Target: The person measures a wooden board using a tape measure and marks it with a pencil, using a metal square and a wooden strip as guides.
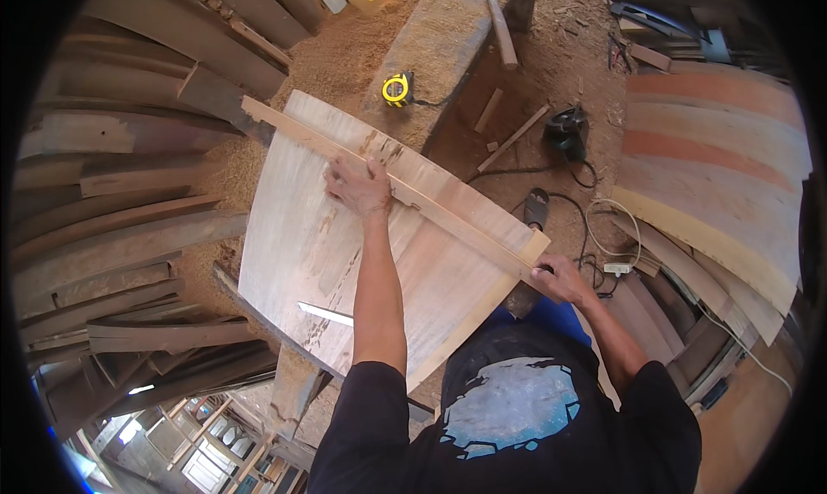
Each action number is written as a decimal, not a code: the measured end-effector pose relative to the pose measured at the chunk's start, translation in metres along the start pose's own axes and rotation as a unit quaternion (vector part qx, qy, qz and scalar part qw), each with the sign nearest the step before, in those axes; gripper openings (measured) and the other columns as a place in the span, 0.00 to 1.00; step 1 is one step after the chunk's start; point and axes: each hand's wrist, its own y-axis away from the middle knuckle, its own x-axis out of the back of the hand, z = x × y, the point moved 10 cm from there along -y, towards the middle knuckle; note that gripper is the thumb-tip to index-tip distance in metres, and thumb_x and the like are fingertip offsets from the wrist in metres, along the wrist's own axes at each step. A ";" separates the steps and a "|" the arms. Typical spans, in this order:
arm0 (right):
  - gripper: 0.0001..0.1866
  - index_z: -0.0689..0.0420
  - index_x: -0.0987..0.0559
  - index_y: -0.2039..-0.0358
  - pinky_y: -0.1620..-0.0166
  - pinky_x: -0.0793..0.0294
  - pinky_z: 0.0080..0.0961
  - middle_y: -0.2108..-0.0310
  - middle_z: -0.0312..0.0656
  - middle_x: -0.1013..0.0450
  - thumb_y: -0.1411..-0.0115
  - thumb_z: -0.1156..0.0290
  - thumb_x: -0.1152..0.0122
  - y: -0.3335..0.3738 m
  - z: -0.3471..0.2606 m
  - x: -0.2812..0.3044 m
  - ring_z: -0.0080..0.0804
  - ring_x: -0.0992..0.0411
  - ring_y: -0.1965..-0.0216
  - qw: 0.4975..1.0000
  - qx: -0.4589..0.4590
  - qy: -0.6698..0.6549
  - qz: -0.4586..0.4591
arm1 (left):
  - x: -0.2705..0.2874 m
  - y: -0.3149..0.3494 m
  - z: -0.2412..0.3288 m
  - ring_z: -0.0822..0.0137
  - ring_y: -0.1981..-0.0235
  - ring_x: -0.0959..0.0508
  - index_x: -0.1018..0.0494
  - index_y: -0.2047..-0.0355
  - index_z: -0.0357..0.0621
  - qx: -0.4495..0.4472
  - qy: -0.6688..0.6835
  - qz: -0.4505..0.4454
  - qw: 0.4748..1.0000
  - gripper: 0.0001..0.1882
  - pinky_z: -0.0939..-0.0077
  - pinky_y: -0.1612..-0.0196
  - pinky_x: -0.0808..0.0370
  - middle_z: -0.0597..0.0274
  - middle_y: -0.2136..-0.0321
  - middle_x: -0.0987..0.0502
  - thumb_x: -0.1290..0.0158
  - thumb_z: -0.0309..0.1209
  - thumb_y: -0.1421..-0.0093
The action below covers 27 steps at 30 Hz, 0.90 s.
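The left hand (360, 188), fingers bent and spread, presses the wooden strip (435, 210) lying diagonally across the pale wooden panel (289, 205), apparently to steady it, while the right hand (560, 280) curls its fingers at the strip's right end, pinching something indistinct.

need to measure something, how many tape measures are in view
1: a yellow and black tape measure on the sawdust-covered beam, beyond the wooden panel. Others may be hidden.

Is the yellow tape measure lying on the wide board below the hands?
No, the tape measure lies on a dusty plank beyond the far edge of the board.
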 end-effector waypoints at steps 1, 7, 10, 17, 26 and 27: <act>0.13 0.64 0.17 0.62 0.57 0.23 0.37 0.70 0.54 0.21 0.41 0.67 0.36 0.001 0.000 0.000 0.40 0.20 0.64 1.000 -0.005 0.000 -0.002 | -0.001 0.000 -0.002 0.37 0.32 0.44 0.39 0.33 0.32 0.004 0.006 0.000 1.000 0.42 0.42 0.29 0.52 0.35 0.36 0.35 0.43 0.46 0.40; 0.12 0.66 0.17 0.62 0.57 0.23 0.37 0.72 0.53 0.21 0.42 0.69 0.36 0.000 -0.006 0.001 0.38 0.21 0.65 1.000 -0.007 -0.001 -0.004 | -0.004 -0.001 -0.010 0.38 0.31 0.44 0.39 0.32 0.33 0.013 0.013 -0.008 1.000 0.42 0.43 0.28 0.54 0.38 0.35 0.35 0.43 0.46 0.41; 0.13 0.66 0.17 0.63 0.57 0.23 0.37 0.71 0.53 0.21 0.42 0.69 0.36 0.000 -0.005 0.002 0.38 0.21 0.66 1.000 -0.006 0.000 -0.002 | -0.005 0.000 -0.008 0.37 0.30 0.45 0.40 0.31 0.33 0.018 0.013 -0.012 1.000 0.43 0.43 0.27 0.55 0.38 0.34 0.36 0.43 0.46 0.41; 0.14 0.67 0.17 0.63 0.58 0.23 0.37 0.71 0.54 0.21 0.42 0.68 0.37 -0.001 -0.005 0.003 0.40 0.20 0.66 1.000 -0.011 0.009 -0.010 | -0.005 -0.001 -0.007 0.38 0.30 0.46 0.38 0.32 0.33 0.011 0.025 -0.008 1.000 0.42 0.43 0.27 0.55 0.37 0.34 0.36 0.43 0.46 0.41; 0.13 0.67 0.18 0.63 0.58 0.24 0.37 0.71 0.53 0.21 0.41 0.69 0.38 -0.001 -0.011 0.002 0.39 0.21 0.66 1.000 -0.013 0.003 -0.019 | -0.008 -0.002 -0.013 0.38 0.33 0.44 0.38 0.33 0.32 0.002 0.027 -0.006 1.000 0.41 0.44 0.29 0.51 0.37 0.35 0.36 0.43 0.44 0.41; 0.13 0.67 0.18 0.63 0.58 0.24 0.37 0.71 0.53 0.21 0.41 0.69 0.38 -0.001 -0.012 0.002 0.39 0.21 0.66 1.000 -0.012 0.004 -0.019 | -0.007 -0.002 -0.014 0.38 0.33 0.44 0.38 0.33 0.31 0.005 0.030 -0.003 1.000 0.41 0.44 0.29 0.51 0.37 0.35 0.35 0.43 0.44 0.41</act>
